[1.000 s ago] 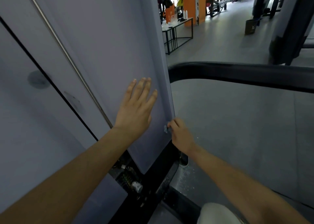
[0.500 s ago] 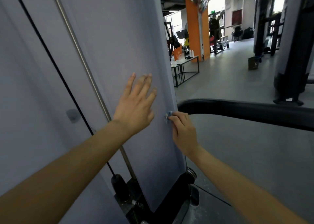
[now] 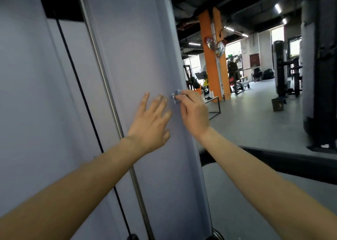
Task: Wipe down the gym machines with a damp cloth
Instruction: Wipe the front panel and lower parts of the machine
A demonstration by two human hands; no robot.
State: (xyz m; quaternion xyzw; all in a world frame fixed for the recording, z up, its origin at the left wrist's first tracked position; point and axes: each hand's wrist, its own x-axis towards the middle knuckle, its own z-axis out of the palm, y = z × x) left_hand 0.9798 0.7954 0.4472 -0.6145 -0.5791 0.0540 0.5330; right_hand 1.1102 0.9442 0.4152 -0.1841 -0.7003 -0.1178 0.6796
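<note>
Cloth (image 3: 175, 96), a small blue-grey wad, pinched at the tips of the right fingers (image 3: 184, 96) and held against the grey machine panel (image 3: 142, 48) close to its right edge. Right hand (image 3: 194, 112) curled round the wad, back of the hand toward the camera. Just to the left, left fingers (image 3: 145, 99) straight and spread, holding nothing; left hand (image 3: 151, 125) laid flat against the same panel, fingertips slightly blurred. Left of the hands, a steel rod (image 3: 102, 66) running the height of the panel, and farther left a thin black cable (image 3: 73, 61) alongside it. Behind the right forearm, a thick black bar (image 3: 291, 165) crossing toward the right edge. Beyond, grey gym floor (image 3: 255, 123), an orange pillar (image 3: 213, 57) with two round shiny discs (image 3: 216, 45) on it, a small black-framed worktop (image 3: 212, 99) near its foot carrying items too small to tell, a dark box (image 3: 277, 104) standing on the floor, and a tall black-and-grey machine column (image 3: 319, 75) at the far right.
</note>
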